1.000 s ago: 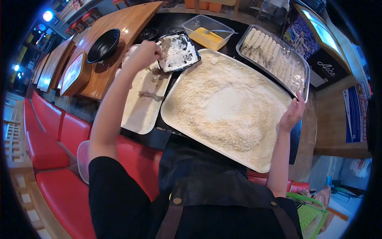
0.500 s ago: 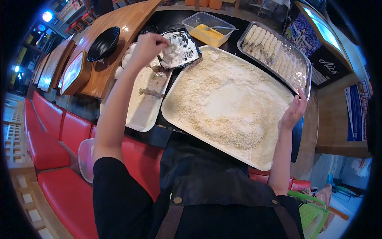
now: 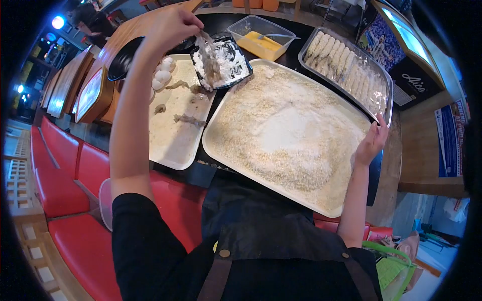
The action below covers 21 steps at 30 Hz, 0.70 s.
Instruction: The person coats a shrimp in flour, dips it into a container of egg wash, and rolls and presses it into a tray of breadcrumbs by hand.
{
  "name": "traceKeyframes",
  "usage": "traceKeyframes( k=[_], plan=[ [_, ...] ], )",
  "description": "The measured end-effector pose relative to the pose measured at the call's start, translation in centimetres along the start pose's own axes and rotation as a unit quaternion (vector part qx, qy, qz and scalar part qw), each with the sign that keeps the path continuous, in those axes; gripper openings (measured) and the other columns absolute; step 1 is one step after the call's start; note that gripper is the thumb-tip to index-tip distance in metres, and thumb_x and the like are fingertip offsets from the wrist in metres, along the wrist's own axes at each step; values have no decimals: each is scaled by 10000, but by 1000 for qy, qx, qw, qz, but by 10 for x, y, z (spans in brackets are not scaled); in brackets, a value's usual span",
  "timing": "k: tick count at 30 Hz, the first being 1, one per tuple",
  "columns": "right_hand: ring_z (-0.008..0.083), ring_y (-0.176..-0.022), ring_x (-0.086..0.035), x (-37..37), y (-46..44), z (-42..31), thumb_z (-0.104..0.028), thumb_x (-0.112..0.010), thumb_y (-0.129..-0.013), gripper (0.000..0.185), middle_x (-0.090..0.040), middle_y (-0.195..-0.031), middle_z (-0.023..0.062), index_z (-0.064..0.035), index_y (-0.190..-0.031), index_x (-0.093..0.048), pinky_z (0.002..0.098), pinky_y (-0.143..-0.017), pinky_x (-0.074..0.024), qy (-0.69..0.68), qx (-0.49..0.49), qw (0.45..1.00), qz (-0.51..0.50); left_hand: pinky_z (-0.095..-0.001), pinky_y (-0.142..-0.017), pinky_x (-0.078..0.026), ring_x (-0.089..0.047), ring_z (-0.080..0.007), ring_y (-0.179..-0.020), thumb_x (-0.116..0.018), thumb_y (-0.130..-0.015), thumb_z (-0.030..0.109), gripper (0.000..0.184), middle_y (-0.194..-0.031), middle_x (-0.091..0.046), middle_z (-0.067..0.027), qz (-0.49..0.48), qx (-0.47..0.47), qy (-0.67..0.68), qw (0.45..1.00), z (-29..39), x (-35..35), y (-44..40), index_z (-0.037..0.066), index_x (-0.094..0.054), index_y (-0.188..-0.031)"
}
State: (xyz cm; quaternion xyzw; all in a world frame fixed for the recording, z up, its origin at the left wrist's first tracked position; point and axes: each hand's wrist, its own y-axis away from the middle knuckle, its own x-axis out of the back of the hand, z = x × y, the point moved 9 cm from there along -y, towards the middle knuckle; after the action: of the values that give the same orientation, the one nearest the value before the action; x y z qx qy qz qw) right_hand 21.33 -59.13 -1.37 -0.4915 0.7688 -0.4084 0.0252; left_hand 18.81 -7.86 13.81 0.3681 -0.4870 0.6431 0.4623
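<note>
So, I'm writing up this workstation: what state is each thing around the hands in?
Left hand: pinching a shrimp
Shrimp: hanging at the black dish
Right hand: fingers loosely bent, grip unclear
Black dish: smeared with white powder
Plastic box: open, partly filled with yellow liquid
Eggs: shells look whole
Crumbs: spread out, paler in the middle
Coated pieces: lined up in rows

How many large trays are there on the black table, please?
3: the crumb-filled tray in the middle, the cream tray at left, partly behind the left arm, and the metal tray at upper right. None seems fully hidden.
</note>
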Motion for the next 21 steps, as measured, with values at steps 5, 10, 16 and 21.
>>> traceKeyframes(
  k=[5,10,16,21],
  plan=[
    [264,-1089,-545,0,0,2,-107,-506,-960,282,-611,-1180,135,4,-1200,-605,355,-935,-427,21,14,1000,-1,-332,-722,-542,-688,-218,-713,-684,-728,161,216,-763,-711,-121,-31,42,65,997,-49,-93,-5,68,-757,-908],
    [258,-1088,-544,-4,2,11,-92,-505,-959,281,-607,-1194,133,5,-1204,-603,348,-953,-415,-20,-25,999,-10,-331,-747,-546,-696,-240,-730,-732,-719,219,228,-767,-716,-129,-36,108,62,992,-86,-123,-7,78,-768,-895],
    [256,-1092,-540,-6,2,12,-89,-506,-962,278,-606,-1197,136,10,-1205,-599,350,-960,-413,-18,-34,999,-13,-308,-730,-540,-693,-193,-714,-731,-760,201,199,-779,-724,-110,-81,111,64,988,-96,-132,-6,59,-764,-896],
    [255,-1097,-536,-5,2,6,-90,-506,-964,274,-606,-1194,139,10,-1200,-600,350,-950,-420,4,-16,1000,-17,-327,-691,-543,-678,-217,-650,-754,-715,189,184,-726,-705,-126,34,72,34,996,-89,-108,-14,60,-765,-845]
  ],
)
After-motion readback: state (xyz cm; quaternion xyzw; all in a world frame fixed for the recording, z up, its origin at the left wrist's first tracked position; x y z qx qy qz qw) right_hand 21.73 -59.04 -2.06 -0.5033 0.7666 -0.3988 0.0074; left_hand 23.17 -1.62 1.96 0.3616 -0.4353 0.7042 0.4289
